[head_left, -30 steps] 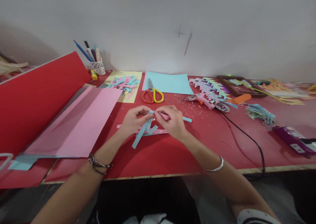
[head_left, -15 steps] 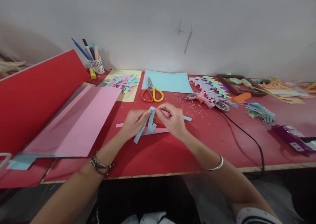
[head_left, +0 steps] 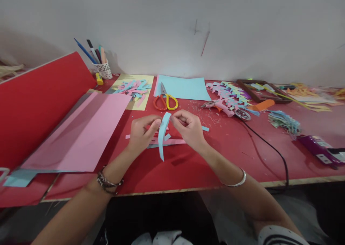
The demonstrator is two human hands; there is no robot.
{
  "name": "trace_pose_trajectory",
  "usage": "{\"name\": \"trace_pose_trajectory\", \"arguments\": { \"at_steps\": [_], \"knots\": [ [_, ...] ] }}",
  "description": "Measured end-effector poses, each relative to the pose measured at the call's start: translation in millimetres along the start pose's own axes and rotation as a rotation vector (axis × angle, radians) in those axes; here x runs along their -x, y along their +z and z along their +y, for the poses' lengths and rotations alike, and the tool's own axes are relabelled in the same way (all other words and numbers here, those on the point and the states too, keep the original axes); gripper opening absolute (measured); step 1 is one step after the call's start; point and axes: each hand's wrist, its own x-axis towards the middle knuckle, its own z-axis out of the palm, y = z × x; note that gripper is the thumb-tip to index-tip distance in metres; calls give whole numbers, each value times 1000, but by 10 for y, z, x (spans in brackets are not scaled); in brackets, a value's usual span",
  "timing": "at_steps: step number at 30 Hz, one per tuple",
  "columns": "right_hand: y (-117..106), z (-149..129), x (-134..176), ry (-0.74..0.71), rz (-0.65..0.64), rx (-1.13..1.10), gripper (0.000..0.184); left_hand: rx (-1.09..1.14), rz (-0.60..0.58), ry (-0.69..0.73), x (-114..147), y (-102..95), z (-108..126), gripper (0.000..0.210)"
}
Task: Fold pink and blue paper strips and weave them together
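A light blue paper strip (head_left: 162, 135) hangs upright and slightly curved between my hands, above the red table. My left hand (head_left: 142, 131) pinches its left edge near the upper part, thumb in front. At the strip's top right edge, the closed fingertips of my right hand (head_left: 190, 128) hold it too. Below my hands lie a pink paper strip (head_left: 176, 141) and other blue strips, partly hidden by my hands. One blue strip end (head_left: 205, 128) sticks out past my right hand. Scissors (head_left: 166, 100) with red and yellow handles rest just beyond.
Pink sheets (head_left: 78, 137) lie at the left beside a red board (head_left: 43, 101). Cut strips (head_left: 134, 88) are heaped behind my left hand. To the right are a pink glue gun (head_left: 222, 106) with its black cord, paper garlands (head_left: 229, 94) and a purple power strip (head_left: 320, 149).
The blue strip, bent over with two ends hanging down, now shows as one long curved piece. My left hand has shifted slightly left, and the hands are a little farther apart.
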Motion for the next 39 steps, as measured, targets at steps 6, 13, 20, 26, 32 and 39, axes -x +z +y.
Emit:
{"name": "trace_pose_trajectory", "arguments": {
  "at_steps": [6,13,20,26,32,39],
  "knots": [
    [-5,-5,8,-96,-10,144,17,18,32,98,-37,11,-20,20],
    [-6,5,-1,-148,-28,221,19,235,34,10,-68,14,-92,20],
    [-1,38,-18,-194,-68,324,17,421,33,-95,-72,31,-170,17],
    [-15,36,-18,-175,-77,266,17,444,22,-138,-64,28,-187,13],
    [-19,57,-23,-134,-24,200,16,345,-40,-113,-65,18,-117,14],
    [-19,48,-20,-139,-14,216,17,451,-223,-196,-40,95,-113,21]
  ]
}}
